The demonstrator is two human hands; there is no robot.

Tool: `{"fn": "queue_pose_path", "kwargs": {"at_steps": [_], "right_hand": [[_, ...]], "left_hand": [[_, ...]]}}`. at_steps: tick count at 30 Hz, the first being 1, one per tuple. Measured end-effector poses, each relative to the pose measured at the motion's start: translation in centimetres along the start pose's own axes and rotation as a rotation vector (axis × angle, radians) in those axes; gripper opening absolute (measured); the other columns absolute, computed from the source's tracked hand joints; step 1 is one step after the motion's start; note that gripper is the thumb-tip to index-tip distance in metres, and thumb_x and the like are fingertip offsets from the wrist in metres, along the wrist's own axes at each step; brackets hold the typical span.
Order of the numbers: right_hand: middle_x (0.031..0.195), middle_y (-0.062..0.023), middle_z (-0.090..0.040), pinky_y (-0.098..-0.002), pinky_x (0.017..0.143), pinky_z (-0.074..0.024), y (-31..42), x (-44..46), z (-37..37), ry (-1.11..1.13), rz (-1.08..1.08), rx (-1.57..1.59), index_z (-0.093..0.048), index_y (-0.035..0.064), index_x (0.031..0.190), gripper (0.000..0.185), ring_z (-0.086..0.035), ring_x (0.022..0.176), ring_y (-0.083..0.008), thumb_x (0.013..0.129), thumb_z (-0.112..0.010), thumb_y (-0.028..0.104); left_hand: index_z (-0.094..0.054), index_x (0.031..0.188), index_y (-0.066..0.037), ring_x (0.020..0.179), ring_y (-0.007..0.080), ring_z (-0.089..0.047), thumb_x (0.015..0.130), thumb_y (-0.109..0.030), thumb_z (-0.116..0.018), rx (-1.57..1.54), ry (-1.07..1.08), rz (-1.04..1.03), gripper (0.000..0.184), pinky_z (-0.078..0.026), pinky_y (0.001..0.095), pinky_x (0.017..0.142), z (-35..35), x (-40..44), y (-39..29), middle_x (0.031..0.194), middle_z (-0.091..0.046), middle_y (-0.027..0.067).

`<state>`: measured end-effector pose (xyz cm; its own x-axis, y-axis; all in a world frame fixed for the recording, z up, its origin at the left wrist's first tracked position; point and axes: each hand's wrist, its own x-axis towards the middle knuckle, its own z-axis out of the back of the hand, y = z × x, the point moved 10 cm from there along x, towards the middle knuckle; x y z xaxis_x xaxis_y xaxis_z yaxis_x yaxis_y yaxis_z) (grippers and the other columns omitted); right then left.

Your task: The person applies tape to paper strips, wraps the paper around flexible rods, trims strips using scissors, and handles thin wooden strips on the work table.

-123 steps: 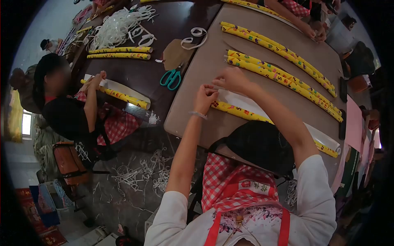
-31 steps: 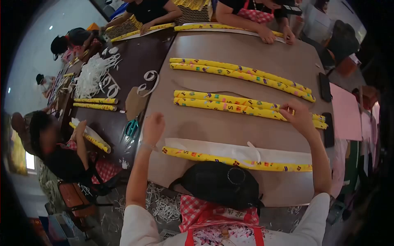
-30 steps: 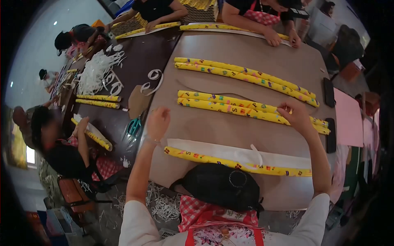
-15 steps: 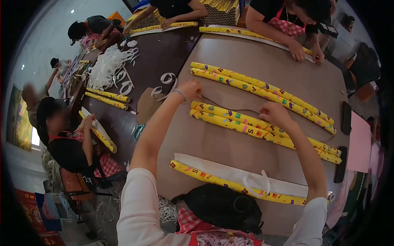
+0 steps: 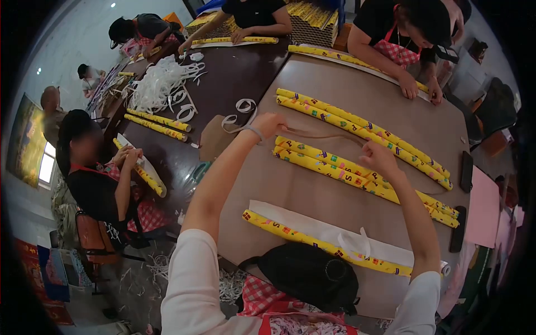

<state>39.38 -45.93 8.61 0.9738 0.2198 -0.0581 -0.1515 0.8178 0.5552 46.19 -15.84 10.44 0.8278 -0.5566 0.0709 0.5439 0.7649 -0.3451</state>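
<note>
Head view, left hand and right hand apparently pinching brown strip, yellow rolls printed "P", "S"

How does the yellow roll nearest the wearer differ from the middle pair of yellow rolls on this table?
The near roll lies singly, while the middle pair is two rolls side by side. The near roll has a white sheet spread along its far side; the middle pair shows none. A white curl lies at the near roll, none at the middle pair. Both have a yellow, colourfully printed surface.
</note>
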Motion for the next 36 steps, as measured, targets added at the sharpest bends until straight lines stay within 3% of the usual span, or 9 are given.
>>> {"fn": "queue_pose_path", "kwargs": {"at_steps": [8, 14, 16, 18, 20, 23, 27, 31, 36], "right_hand": [[0.079, -0.0104, -0.059, -0.0349, 0.070, -0.0463, -3.1, 0.9, 1.1, -0.168, -0.013, 0.054, -0.055, 0.0043, 0.084, 0.023, -0.058, 0.078, -0.0265, 0.080, -0.067, 0.023], [0.078, -0.0098, -0.057, -0.0315, 0.069, -0.0467, -1.0, -3.0, 4.7, -0.171, -0.068, 0.153, -0.057, -0.0015, 0.086, 0.024, -0.058, 0.072, -0.0167, 0.087, -0.060, 0.022], [0.079, -0.0083, -0.057, -0.0303, 0.071, -0.0475, 4.8, -5.9, 8.3, -0.366, 0.133, 0.530, -0.059, -0.0019, 0.089, 0.026, -0.058, 0.073, -0.0158, 0.087, -0.061, 0.023], [0.095, -0.0094, -0.060, -0.0310, 0.081, -0.0466, 7.7, -7.2, 9.9, -0.325, 0.109, 0.489, -0.058, -0.0006, 0.101, 0.031, -0.059, 0.089, -0.0194, 0.087, -0.063, 0.026], [0.109, -0.0103, -0.057, -0.0337, 0.089, -0.0434, 14.4, -10.9, 14.4, -0.645, 0.436, 0.253, -0.052, 0.0024, 0.116, 0.041, -0.055, 0.104, -0.0226, 0.086, -0.064, 0.026], [0.117, -0.0115, -0.053, -0.0362, 0.094, -0.0396, 21.9, -14.2, 16.1, -0.527, 0.630, 0.267, -0.043, 0.0057, 0.125, 0.051, -0.049, 0.114, -0.0250, 0.084, -0.067, 0.025], [0.098, -0.0054, -0.056, -0.0267, 0.077, -0.0481, 23.6, -17.1, 14.6, -0.161, 0.507, 0.673, -0.040, 0.0068, 0.120, 0.042, -0.060, 0.083, -0.0138, 0.086, -0.064, 0.012], [0.072, 0.0004, -0.054, -0.0215, 0.052, -0.0426, 24.3, -27.1, 19.6, -0.499, 0.450, 0.329, -0.053, 0.0006, 0.105, 0.020, -0.052, 0.063, -0.0044, 0.089, -0.061, 0.009], [0.059, 0.0026, -0.051, -0.0189, 0.047, -0.0325, 20.3, -34.5, 20.2, -0.333, 0.036, 0.499, -0.066, -0.0009, 0.087, 0.020, -0.040, 0.050, -0.0022, 0.090, -0.061, 0.018]], "left_hand": [[-0.066, 0.092, -0.003, 0.083, 0.0296, -0.058, 0.083, -0.009, -0.061, -0.101, -0.138, -0.196, 0.012, -0.046, 0.0368, 0.072, 3.7, -1.4, -2.6, 0.089, -0.061, 0.0120], [-0.061, 0.098, 0.001, 0.075, 0.0098, -0.056, 0.092, -0.009, -0.054, -0.394, -0.234, -0.123, 0.013, -0.046, 0.0235, 0.069, 12.5, -3.9, -9.1, 0.084, -0.062, 0.0041], [-0.061, 0.099, 0.001, 0.074, 0.0087, -0.054, 0.092, -0.009, -0.054, -0.473, -0.205, -0.159, 0.013, -0.046, 0.0233, 0.069, 15.6, -5.2, -13.3, 0.084, -0.062, 0.0030], [-0.059, 0.100, 0.001, 0.073, 0.0059, -0.051, 0.093, -0.010, -0.054, -0.525, -0.143, -0.214, 0.015, -0.045, 0.0223, 0.067, 17.7, -6.2, -16.9, 0.083, -0.061, 0.0017], [-0.059, 0.101, 0.001, 0.072, 0.0052, -0.050, 0.093, -0.011, -0.055, -0.638, -0.080, -0.269, 0.015, -0.044, 0.0217, 0.066, 19.2, -7.1, -20.4, 0.082, -0.060, 0.0008], [-0.059, 0.104, 0.001, 0.075, 0.0038, -0.049, 0.092, -0.011, -0.056, -0.838, 0.064, -0.340, 0.017, -0.043, 0.0194, 0.068, 21.1, -9.6, -25.3, 0.085, -0.059, -0.0008], [-0.058, 0.107, 0.000, 0.079, 0.0030, -0.049, 0.092, -0.012, -0.056, -0.908, 0.002, -0.368, 0.019, -0.042, 0.0173, 0.072, 25.1, -14.1, -29.6, 0.091, -0.059, -0.0014], [-0.055, 0.109, -0.003, 0.079, 0.0022, -0.047, 0.092, -0.015, -0.058, -0.743, -0.164, -0.305, 0.021, -0.041, 0.0175, 0.072, 27.7, -18.5, -30.2, 0.091, -0.056, -0.0022], [-0.053, 0.095, -0.004, 0.052, 0.0014, -0.041, 0.094, -0.017, -0.054, -0.746, 0.229, -0.178, 0.013, -0.035, 0.0167, 0.048, 19.5, -21.6, -31.7, 0.068, -0.053, -0.0032]]}}
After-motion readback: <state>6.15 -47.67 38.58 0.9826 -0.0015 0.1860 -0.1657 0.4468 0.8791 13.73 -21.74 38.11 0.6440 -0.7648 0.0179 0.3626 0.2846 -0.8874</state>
